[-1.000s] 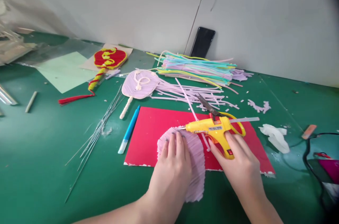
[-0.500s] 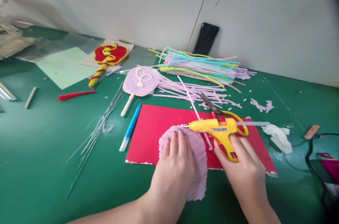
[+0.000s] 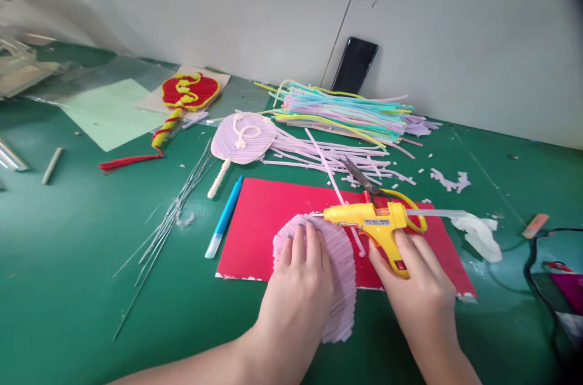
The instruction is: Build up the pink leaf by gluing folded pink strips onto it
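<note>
My left hand (image 3: 298, 279) lies flat, fingers stretched out, on a rounded lilac panel (image 3: 342, 288) made of fuzzy strips laid side by side. The panel rests partly on a red board (image 3: 264, 215) and partly over its near edge. My right hand (image 3: 421, 288) is wrapped round the handle of a yellow hot glue gun (image 3: 378, 221), with a clear glue stick (image 3: 437, 212) jutting from its back. The gun's metal tip is at the panel's top edge, just beyond my left fingertips. A single lilac pipe cleaner (image 3: 328, 166) lies behind the gun, partly hidden by it.
Scissors (image 3: 362, 177) lie behind the gun. Beyond are bundled coloured pipe cleaners (image 3: 341, 112), a finished lilac fan (image 3: 243, 139), a red fan (image 3: 189, 93) and a phone (image 3: 355, 66) against the wall. Thin wires (image 3: 175, 215) and a blue pen (image 3: 225, 218) lie left, a black cable (image 3: 531, 269) right.
Almost nothing differs. The glue gun's tip has shifted very slightly left along the panel's top edge; my left hand stays in place.
</note>
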`<move>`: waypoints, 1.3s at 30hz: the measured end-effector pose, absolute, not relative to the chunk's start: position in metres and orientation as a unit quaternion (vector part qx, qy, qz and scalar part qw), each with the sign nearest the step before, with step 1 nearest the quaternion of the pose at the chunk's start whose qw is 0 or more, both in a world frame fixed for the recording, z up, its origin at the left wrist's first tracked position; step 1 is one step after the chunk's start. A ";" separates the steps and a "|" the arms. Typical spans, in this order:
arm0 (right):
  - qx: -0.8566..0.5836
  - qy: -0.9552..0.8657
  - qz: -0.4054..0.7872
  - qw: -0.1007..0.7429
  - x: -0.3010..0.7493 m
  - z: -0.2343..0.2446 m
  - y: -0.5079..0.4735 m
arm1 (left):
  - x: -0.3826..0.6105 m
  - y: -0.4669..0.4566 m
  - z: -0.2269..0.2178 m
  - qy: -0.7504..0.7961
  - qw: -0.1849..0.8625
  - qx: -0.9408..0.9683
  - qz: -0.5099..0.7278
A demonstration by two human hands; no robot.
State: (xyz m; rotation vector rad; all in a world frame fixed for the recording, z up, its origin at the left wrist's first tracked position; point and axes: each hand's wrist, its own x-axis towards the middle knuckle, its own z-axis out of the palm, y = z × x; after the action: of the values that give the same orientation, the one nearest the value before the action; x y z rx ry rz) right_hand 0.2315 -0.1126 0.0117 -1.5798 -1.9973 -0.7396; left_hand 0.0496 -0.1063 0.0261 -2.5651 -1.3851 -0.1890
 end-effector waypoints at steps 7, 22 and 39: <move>-0.575 -0.733 -0.275 0.239 0.233 0.010 -0.114 | 0.050 -0.107 0.026 -0.474 0.116 -0.870 -0.064; -0.578 -0.733 -0.268 0.239 0.234 0.010 -0.115 | 0.049 -0.108 0.024 -0.477 0.091 -0.873 -0.044; -0.582 -0.728 -0.283 0.226 0.239 0.010 -0.121 | 0.050 -0.107 0.026 -0.479 0.080 -0.873 -0.042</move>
State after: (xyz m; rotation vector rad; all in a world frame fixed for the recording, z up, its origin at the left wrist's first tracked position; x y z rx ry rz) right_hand 0.2387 -0.1210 0.0102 -1.6053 -2.0079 -0.7806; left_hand 0.0501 -0.1066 0.0264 -2.6105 -1.4337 -0.1249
